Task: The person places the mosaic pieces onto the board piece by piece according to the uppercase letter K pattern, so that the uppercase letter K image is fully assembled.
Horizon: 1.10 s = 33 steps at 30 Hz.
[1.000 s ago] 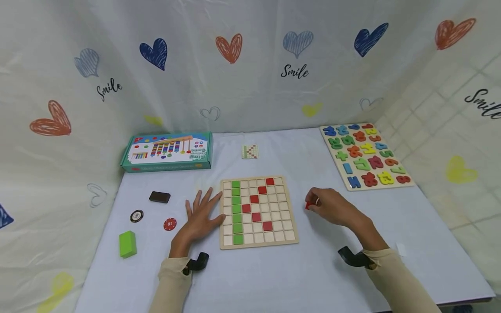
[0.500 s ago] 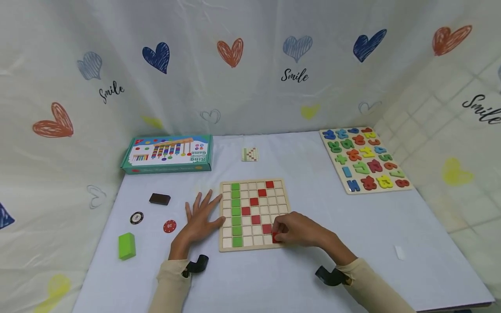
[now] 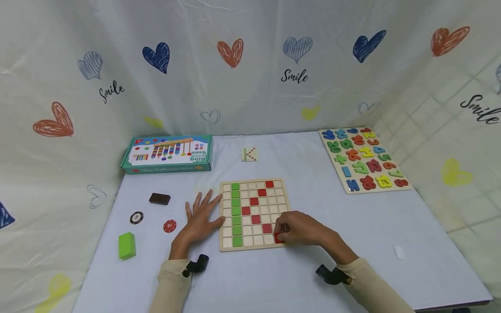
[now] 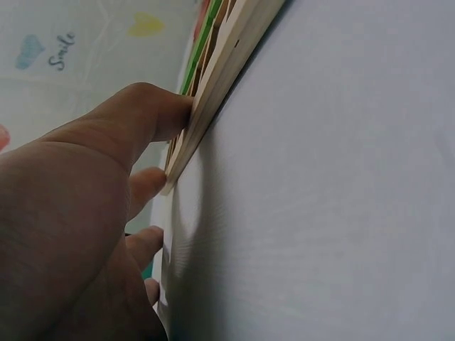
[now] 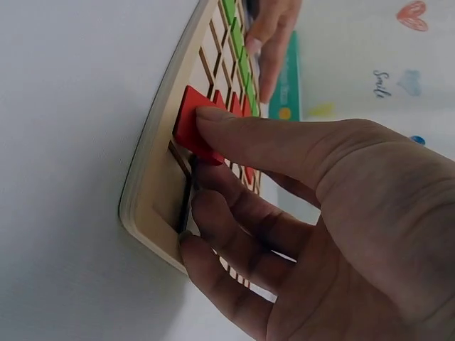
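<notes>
A wooden grid board [image 3: 250, 249] lies mid-table, with a column of green tiles [image 3: 236, 220] and a bent line of red tiles [image 3: 255, 219] in its pale squares. My right hand [image 3: 300, 228] pinches a red square tile [image 5: 189, 126] between thumb and fingers. That tile sits tilted over the nearest row, close to the right front corner, its lower edge right at the squares. My left hand [image 3: 198, 222] rests beside the board with its fingers spread. In the left wrist view, the left thumb [image 4: 167, 114] touches the board's side edge.
Left of the board are a green block [image 3: 127, 246], a black block [image 3: 159, 198], a black-and-white chip [image 3: 136, 218] and a red chip [image 3: 169, 226]. Behind stand a game box [image 3: 168, 154] and a small pattern card [image 3: 249, 154]. A number puzzle [image 3: 362, 161] lies back right.
My right hand has brought the red tile from the table at the right onto the board's near row, then shifted it slightly rightward. My left hand stays in place.
</notes>
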{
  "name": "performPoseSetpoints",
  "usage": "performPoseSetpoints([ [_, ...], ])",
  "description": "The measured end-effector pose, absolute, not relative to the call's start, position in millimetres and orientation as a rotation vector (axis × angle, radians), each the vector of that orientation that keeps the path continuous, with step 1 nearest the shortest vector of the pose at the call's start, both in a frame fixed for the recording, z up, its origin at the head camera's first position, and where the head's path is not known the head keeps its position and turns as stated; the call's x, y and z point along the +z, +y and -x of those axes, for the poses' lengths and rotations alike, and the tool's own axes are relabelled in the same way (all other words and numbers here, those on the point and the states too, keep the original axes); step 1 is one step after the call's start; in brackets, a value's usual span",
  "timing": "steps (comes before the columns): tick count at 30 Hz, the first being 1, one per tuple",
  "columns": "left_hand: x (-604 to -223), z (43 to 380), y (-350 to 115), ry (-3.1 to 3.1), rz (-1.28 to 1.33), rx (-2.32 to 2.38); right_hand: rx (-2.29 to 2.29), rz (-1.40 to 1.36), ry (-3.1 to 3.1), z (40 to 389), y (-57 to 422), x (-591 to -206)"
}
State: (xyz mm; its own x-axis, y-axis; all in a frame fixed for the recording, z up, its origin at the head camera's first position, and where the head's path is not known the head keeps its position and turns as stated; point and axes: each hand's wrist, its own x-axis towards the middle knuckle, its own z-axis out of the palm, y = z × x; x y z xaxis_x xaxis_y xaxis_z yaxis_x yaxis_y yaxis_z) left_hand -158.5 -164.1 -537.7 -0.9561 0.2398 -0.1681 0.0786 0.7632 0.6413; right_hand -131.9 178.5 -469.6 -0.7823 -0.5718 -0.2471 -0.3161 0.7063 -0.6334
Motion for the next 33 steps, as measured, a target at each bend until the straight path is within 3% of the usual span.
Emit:
performPoseSetpoints([
  [18,-539.3,161.0,-159.4,2.713,-0.259,0.982,-0.831,0.597,2.536,128.9,183.1,-477.4],
  [33,-540.9,160.7,-163.1,2.730,-0.236,0.971,-0.810,0.703,2.509,125.6,177.7,-481.6],
])
